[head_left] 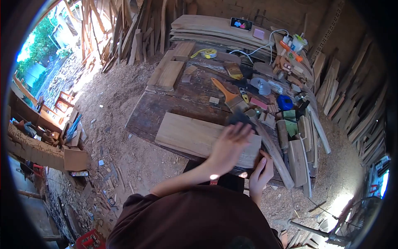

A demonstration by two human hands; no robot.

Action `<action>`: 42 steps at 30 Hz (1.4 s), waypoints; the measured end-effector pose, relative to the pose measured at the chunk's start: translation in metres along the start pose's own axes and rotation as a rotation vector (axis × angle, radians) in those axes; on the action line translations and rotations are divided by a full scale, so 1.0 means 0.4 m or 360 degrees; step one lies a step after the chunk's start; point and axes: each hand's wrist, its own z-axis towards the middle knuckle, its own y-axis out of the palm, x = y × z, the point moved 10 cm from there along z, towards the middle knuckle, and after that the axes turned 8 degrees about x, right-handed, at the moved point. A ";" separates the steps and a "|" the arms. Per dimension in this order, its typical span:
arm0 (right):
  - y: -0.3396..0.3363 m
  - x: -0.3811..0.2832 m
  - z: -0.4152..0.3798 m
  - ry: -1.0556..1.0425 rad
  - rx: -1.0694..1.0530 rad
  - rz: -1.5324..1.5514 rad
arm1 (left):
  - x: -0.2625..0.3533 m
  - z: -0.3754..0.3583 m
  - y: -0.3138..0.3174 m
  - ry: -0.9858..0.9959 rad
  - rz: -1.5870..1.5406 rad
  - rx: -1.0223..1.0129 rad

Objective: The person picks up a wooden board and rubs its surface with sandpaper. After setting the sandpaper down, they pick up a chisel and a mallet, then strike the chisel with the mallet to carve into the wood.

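A flat wooden board [188, 135] lies near the front edge of the dark workbench [141, 112]. Over its right part is my left hand [232, 145], fingers forward and a little blurred. A dark grey sheet that looks like sandpaper [241, 119] shows at the fingertips, by the board's far edge. The palm hides how it is held. My right hand [261, 174] grips the board's right end at the near corner, thumb on the near side and fingertips by the end face.
A long wood strip [273, 155] lies just right of the board. Beyond it are an orange-handled brush [224, 89], a clear disc [260, 86], a blue round object [285, 102] and a tape measure [205, 53]. Stacked planks [207, 23] hold a phone [241, 24] at the back.
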 end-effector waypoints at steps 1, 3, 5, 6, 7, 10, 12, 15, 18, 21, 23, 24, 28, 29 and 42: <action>0.001 0.014 -0.004 0.0054 -0.0007 0.0004 | 0.052 0.017 0.029 0.0054 -0.0161 -0.0062; -0.006 0.028 -0.009 0.0119 0.0061 0.0002 | 0.111 0.041 0.078 0.0109 -0.0219 -0.0032; -0.016 0.055 -0.014 0.0235 0.0057 0.0071 | 0.126 0.048 0.084 0.0182 -0.0318 -0.0059; -0.016 0.074 -0.017 0.0349 0.0042 0.0154 | 0.113 0.044 0.068 0.0185 -0.0321 -0.0058; -0.016 0.073 -0.015 0.0350 0.0041 0.0153 | 0.091 0.033 0.049 0.0168 -0.0333 -0.0053; -0.004 0.029 -0.004 0.0114 0.0003 0.0044 | 0.007 -0.016 -0.027 0.0132 -0.0204 -0.0109; -0.005 0.002 0.001 -0.0012 0.0052 0.0032 | -0.069 -0.049 -0.080 -0.0043 -0.0103 -0.0087; -0.001 0.011 0.000 0.0041 -0.0011 0.0049 | -0.134 -0.079 -0.132 -0.0188 -0.0076 -0.0070; 0.000 -0.002 0.004 0.0022 -0.0001 0.0045 | -0.083 -0.046 -0.083 -0.0015 -0.0053 -0.0119; 0.004 0.010 -0.002 -0.0011 0.0010 0.0034 | 0.030 0.005 -0.008 0.0220 -0.0235 -0.0120; -0.009 0.019 -0.008 -0.0018 0.0020 0.0029 | 0.084 0.027 0.050 0.0271 -0.0301 -0.0092; -0.013 0.043 -0.014 0.0136 -0.0003 0.0032 | 0.106 0.029 0.066 0.0310 -0.0357 -0.0071; -0.012 0.039 -0.010 0.0177 -0.0005 0.0019 | 0.073 0.013 0.039 0.0216 -0.0422 -0.0079; -0.008 0.036 -0.007 0.0180 -0.0013 0.0025 | 0.052 -0.001 0.010 0.0208 -0.0417 -0.0080; -0.010 0.026 -0.007 0.0086 0.0032 0.0035 | 0.066 0.011 0.039 0.0315 -0.0339 -0.0179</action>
